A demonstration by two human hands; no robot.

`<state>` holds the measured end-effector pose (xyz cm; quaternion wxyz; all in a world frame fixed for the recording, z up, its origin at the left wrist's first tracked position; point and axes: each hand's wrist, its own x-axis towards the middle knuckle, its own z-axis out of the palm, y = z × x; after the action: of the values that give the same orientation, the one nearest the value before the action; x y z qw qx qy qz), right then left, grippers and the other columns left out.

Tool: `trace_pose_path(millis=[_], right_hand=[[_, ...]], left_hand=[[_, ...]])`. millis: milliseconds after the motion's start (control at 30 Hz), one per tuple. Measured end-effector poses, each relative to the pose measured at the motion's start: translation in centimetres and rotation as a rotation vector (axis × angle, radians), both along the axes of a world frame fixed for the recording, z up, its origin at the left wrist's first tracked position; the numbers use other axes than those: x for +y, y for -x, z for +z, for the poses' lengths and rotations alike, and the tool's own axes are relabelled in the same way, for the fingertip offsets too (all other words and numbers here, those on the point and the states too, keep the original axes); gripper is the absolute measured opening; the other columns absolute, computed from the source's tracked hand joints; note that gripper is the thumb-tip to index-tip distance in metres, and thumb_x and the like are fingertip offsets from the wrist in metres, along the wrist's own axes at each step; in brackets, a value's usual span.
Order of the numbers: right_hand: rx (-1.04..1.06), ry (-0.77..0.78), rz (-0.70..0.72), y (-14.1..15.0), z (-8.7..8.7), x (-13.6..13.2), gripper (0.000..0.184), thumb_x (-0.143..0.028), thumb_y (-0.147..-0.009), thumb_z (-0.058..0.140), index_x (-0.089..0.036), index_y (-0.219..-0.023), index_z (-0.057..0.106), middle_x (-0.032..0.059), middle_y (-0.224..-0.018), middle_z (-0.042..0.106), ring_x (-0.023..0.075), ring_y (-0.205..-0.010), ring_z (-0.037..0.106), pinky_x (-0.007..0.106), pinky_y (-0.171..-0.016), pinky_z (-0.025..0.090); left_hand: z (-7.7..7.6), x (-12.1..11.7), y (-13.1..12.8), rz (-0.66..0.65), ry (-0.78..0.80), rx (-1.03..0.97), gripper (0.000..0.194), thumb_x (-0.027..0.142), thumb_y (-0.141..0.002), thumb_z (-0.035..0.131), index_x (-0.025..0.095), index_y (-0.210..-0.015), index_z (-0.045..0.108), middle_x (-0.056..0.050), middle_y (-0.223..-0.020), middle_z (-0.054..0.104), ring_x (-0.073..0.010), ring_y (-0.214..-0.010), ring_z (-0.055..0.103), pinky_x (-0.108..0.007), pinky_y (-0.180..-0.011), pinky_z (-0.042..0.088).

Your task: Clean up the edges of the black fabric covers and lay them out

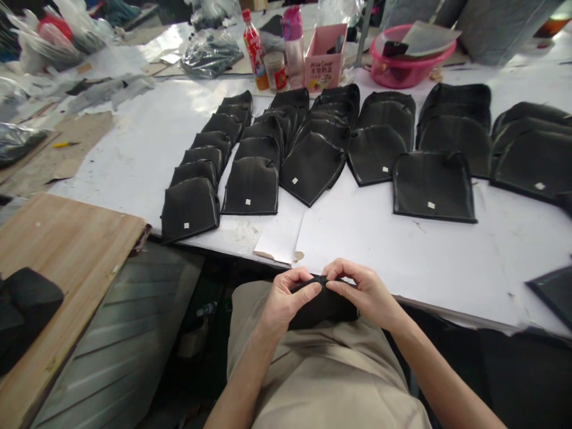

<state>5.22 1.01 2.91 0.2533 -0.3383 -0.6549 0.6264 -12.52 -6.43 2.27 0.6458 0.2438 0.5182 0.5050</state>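
Over my lap, at the table's front edge, both hands pinch the upper edge of a black leather-like piece (322,310). My left hand (286,298) grips it from the left, thumb and fingers closed on the edge. From the right, my right hand (364,292) pinches the same edge, its fingertips almost meeting those of the left. What lies exactly between the fingertips is too small to make out. Beyond my hands, rows of similar black pieces (251,185) lie overlapping on the white table (357,238), the front ones bearing small white stickers.
A wooden board (67,238) with a dark piece on it stands at the left. Along the back are a red-labelled bottle (253,50), a jar (274,70), a purple-lidded bottle (294,47), a pink box (325,62) and a pink basin (409,68). Plastic bags (62,39) lie far left.
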Motion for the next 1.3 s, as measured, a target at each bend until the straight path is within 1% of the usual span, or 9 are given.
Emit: trace_pose_path(millis=[133, 333, 467, 533, 633, 767, 967, 1167, 1300], right_hand=[[0.004, -0.024, 0.009, 0.4, 0.7, -0.2, 0.009, -0.024, -0.092, 0.062, -0.020, -0.084, 0.060, 0.0021, -0.088, 0.065, 0.0172, -0.085, 0.059, 0.029, -0.080, 0.045], [0.001, -0.051, 0.045, 1.1, 1.3, -0.7, 0.009, -0.021, -0.091, 0.062, -0.021, -0.083, 0.057, 0.0021, -0.087, 0.064, 0.0175, -0.084, 0.059, 0.030, -0.079, 0.046], [0.009, -0.102, -0.039, 0.8, 0.9, -0.9, 0.012, -0.019, -0.087, 0.067, -0.022, -0.088, 0.056, 0.0041, -0.098, 0.064, 0.0203, -0.096, 0.060, 0.033, -0.086, 0.047], [-0.017, -0.139, -0.047, 0.4, 0.4, -0.9, 0.012, -0.018, -0.087, 0.068, -0.023, -0.091, 0.057, 0.0053, -0.102, 0.064, 0.0217, -0.101, 0.059, 0.035, -0.089, 0.046], [-0.050, -0.171, -0.046, -0.1, -0.3, -1.1, 0.009, -0.017, -0.088, 0.065, -0.023, -0.087, 0.058, 0.0058, -0.104, 0.063, 0.0208, -0.099, 0.060, 0.033, -0.088, 0.046], [-0.006, -0.079, -0.103, -0.1, -1.0, -1.5, 0.012, -0.023, -0.090, 0.064, -0.021, -0.081, 0.057, 0.0059, -0.102, 0.064, 0.0201, -0.097, 0.060, 0.030, -0.085, 0.045], [0.076, 0.087, -0.178, 0.5, -0.9, -2.2, 0.023, -0.036, -0.093, 0.060, -0.020, -0.077, 0.054, 0.0063, -0.102, 0.063, 0.0207, -0.096, 0.059, 0.030, -0.085, 0.044], [0.081, 0.059, -0.219, 1.0, -1.2, -2.4, 0.024, -0.036, -0.095, 0.058, -0.021, -0.077, 0.052, 0.0053, -0.098, 0.061, 0.0201, -0.095, 0.057, 0.029, -0.084, 0.043], [0.067, -0.018, -0.239, 1.3, -1.2, -2.5, 0.020, -0.031, -0.095, 0.059, -0.022, -0.078, 0.052, 0.0057, -0.097, 0.061, 0.0202, -0.095, 0.057, 0.030, -0.084, 0.043]], left_hand=[[0.5, 0.1, 0.2, -0.038, 0.065, 0.001, 0.032, 0.038, -0.073, 0.080, 0.013, -0.070, 0.059, 0.003, -0.062, 0.050, -0.0057, -0.055, 0.037, -0.017, -0.051, 0.029], [1.0, -0.2, 0.6, -0.059, 0.015, 0.067, 0.030, 0.037, -0.079, 0.073, 0.013, -0.070, 0.057, 0.004, -0.060, 0.045, -0.0060, -0.054, 0.034, -0.018, -0.052, 0.027], [1.0, -0.5, 1.3, 0.018, -0.026, 0.154, 0.029, 0.034, -0.082, 0.070, 0.015, -0.067, 0.054, 0.005, -0.059, 0.041, -0.0067, -0.054, 0.031, -0.020, -0.051, 0.025], [0.9, -0.6, 1.7, 0.073, -0.039, 0.176, 0.028, 0.033, -0.082, 0.069, 0.016, -0.066, 0.052, 0.005, -0.060, 0.039, -0.0072, -0.055, 0.030, -0.020, -0.051, 0.024], [0.9, -0.7, 2.4, 0.140, -0.059, 0.162, 0.026, 0.030, -0.080, 0.068, 0.016, -0.066, 0.052, 0.004, -0.061, 0.038, -0.0082, -0.056, 0.030, -0.021, -0.051, 0.025], [0.5, -0.8, 3.2, 0.216, -0.098, 0.180, 0.024, 0.027, -0.079, 0.066, 0.016, -0.063, 0.051, 0.004, -0.063, 0.038, -0.0091, -0.058, 0.032, -0.022, -0.053, 0.028], [0.2, -1.2, 3.2, 0.283, -0.106, 0.196, 0.027, 0.030, -0.078, 0.065, 0.017, -0.062, 0.048, 0.003, -0.066, 0.039, -0.0102, -0.059, 0.032, -0.023, -0.055, 0.029], [0.3, -1.3, 2.8, 0.318, -0.086, 0.208, 0.028, 0.031, -0.078, 0.064, 0.018, -0.062, 0.045, 0.002, -0.068, 0.040, -0.0109, -0.061, 0.032, -0.023, -0.055, 0.029], [0.2, -1.5, 2.9, 0.334, -0.099, 0.225, 0.027, 0.031, -0.078, 0.063, 0.018, -0.063, 0.045, 0.002, -0.069, 0.040, -0.0113, -0.061, 0.034, -0.023, -0.056, 0.030]])
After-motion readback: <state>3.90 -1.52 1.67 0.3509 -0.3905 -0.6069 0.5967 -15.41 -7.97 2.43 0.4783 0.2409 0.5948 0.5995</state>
